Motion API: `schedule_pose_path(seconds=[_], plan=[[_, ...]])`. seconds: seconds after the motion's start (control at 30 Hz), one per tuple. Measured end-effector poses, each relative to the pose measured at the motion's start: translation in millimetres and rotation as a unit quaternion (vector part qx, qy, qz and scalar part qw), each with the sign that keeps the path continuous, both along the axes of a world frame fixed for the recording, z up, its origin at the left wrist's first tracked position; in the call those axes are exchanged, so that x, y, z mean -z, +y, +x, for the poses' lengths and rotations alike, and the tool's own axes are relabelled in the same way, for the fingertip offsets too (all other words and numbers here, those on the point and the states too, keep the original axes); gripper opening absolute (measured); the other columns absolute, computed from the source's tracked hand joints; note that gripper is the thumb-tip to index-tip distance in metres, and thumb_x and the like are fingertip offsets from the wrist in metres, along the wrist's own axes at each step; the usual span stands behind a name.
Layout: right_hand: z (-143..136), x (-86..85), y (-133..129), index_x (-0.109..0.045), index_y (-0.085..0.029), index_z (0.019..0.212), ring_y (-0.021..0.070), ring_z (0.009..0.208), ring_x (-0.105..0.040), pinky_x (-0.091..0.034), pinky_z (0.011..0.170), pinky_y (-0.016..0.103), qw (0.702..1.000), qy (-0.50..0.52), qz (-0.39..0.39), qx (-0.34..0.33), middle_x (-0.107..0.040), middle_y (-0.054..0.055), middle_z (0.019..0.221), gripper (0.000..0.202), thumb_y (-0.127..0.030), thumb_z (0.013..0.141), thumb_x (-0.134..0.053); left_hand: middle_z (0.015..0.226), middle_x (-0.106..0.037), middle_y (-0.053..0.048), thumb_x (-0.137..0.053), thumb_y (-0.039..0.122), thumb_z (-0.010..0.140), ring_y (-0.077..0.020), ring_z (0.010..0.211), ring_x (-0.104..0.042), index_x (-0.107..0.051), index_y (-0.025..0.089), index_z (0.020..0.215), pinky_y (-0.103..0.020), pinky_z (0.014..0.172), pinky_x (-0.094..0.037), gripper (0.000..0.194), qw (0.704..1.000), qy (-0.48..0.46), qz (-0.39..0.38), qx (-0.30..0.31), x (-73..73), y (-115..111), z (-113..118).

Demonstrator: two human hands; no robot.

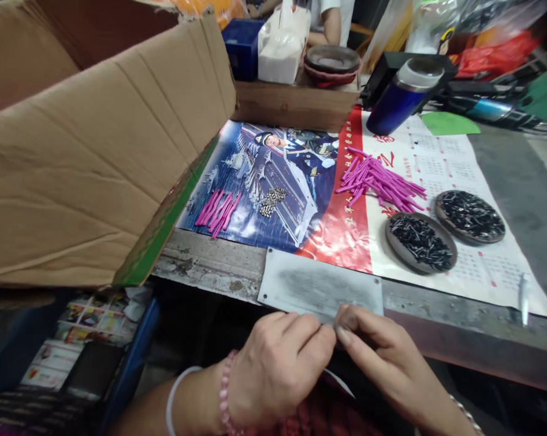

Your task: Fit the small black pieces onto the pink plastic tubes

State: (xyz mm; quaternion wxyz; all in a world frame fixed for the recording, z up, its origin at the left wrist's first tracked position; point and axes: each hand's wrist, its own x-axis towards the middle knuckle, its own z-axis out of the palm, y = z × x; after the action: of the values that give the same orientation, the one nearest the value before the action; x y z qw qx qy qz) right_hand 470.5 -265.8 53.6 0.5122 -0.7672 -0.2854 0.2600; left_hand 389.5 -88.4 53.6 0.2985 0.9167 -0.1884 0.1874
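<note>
My left hand [285, 366], with a pink bead bracelet and a white band at its wrist, is closed with the knuckles up. My right hand [386, 357] pinches thumb against forefinger, its fingertips meeting the left hand's. Whatever is between them is too small or hidden to make out. Just beyond the fingers, a pale plate [318, 284] with a dark smudge is fixed at the table's edge. Farther back lie a short row of magenta sticks [217, 212], a cluster of small shiny pieces [273, 201] and a larger magenta stick pile [377, 181].
Two round dishes [392, 245] [500, 235] hold small dark pieces on a printed poster [512, 266]. A pen-like silver item [524, 300] lies at right. A large cardboard box [96, 151] blocks the left. Behind stand a blue tumbler [394, 106] and a person's arm [331, 27].
</note>
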Motion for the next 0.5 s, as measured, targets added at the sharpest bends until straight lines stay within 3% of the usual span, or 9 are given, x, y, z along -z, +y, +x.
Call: schedule_pose_path(seconds=[0.27,0.4,0.5], plan=[[4.9,-2.1,4.6,-0.05,-0.02,0.072,0.012,0.061,-0.05,-0.043,0.057,0.022,1.0,0.011,0.02,0.0,-0.054,-0.001,0.068,0.038,-0.042,0.103,-0.045,0.083,-0.069,-0.006,-0.048,0.006,0.097,-0.0166,0.071,-0.067,-0.062,0.015,0.112,-0.026,0.064,-0.053,0.022,0.975,0.084,-0.206,0.012,8.2,7.7,-7.4],[28.4,-11.1,7.3,-0.056,-0.02,0.079,0.0125,0.063,-0.053,-0.044,0.057,0.022,0.997,-0.067,-0.009,0.033,-0.056,-0.001,0.071,0.03,-0.039,0.101,-0.05,0.082,-0.069,-0.004,-0.053,0.006,0.095,-0.0142,0.07,-0.067,-0.064,0.019,0.107,-0.022,0.064,-0.053,0.02,0.945,0.1,-0.31,-0.013,12.9,11.1,-8.7],[56.6,-14.5,20.5,-0.058,-0.02,0.083,0.0137,0.068,-0.056,-0.045,0.061,0.023,0.99,-0.135,-0.049,0.015,-0.06,0.0,0.074,0.025,-0.036,0.1,-0.052,0.077,-0.068,-0.003,-0.055,0.007,0.092,-0.0129,0.065,-0.065,-0.065,0.019,0.1,-0.02,0.06,-0.052,0.018,0.938,0.099,-0.332,-0.032,17.1,13.6,-9.3]])
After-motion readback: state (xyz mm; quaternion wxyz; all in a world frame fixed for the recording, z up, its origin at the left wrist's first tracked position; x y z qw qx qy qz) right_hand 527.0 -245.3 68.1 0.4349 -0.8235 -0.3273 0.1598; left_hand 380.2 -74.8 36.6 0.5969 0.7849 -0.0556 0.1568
